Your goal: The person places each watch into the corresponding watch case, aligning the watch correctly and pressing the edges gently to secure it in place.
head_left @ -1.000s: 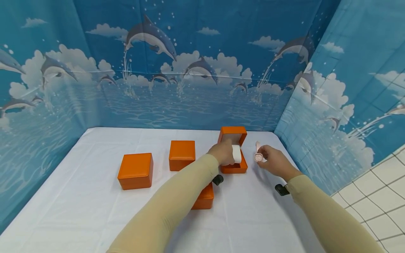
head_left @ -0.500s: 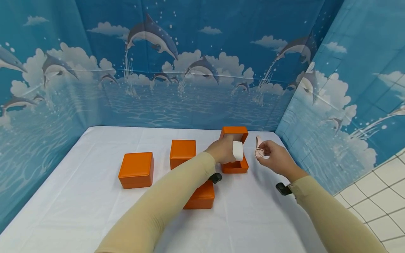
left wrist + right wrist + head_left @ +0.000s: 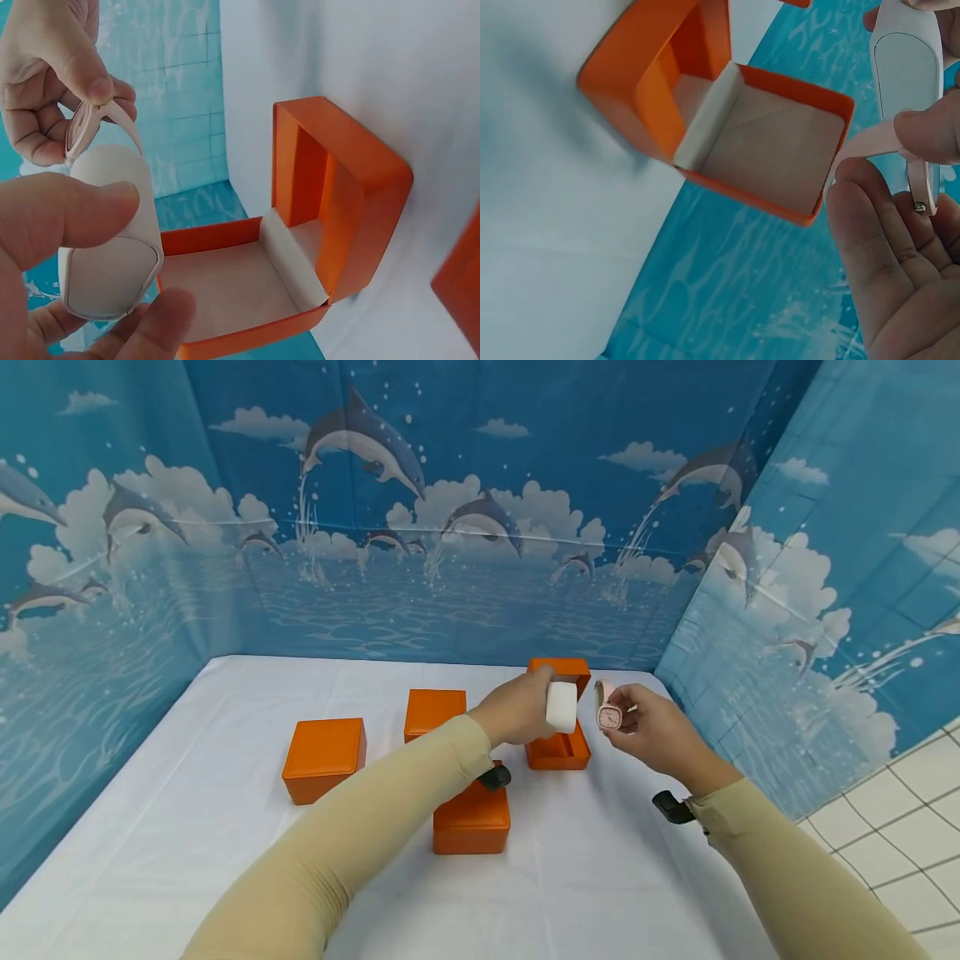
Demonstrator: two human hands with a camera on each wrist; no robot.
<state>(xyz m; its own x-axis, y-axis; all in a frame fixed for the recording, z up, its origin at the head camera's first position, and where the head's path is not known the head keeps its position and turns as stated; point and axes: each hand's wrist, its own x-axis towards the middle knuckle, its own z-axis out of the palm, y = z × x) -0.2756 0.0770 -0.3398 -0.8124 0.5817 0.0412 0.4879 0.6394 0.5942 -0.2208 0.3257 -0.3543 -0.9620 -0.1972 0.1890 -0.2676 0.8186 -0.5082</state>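
My left hand point(image 3: 516, 706) holds a white watch cushion point(image 3: 562, 707) above an orange watch box point(image 3: 558, 752) with its lid up. In the left wrist view, the thumb lies across the cushion point(image 3: 112, 270) and the fingers wrap beneath it. A pink wristwatch point(image 3: 610, 717) with a square-looking face is pinched in my right hand point(image 3: 654, 731), just right of the cushion. Its curved strap point(image 3: 870, 142) comes right up to the cushion's end in the right wrist view. The box's orange compartment point(image 3: 307, 180) is bare of any cushion.
Three lidded orange boxes stand on the white cloth point(image 3: 150, 827): one at left point(image 3: 326, 760), one at mid-back point(image 3: 435, 710), and one in front point(image 3: 472, 822), partly under my left forearm. A dolphin-print curtain point(image 3: 337, 610) hangs behind the table and along its sides.
My left hand has lifted the cushion up and out of the box. My right hand has raised the wristwatch slightly and brought it left, closer to the cushion.
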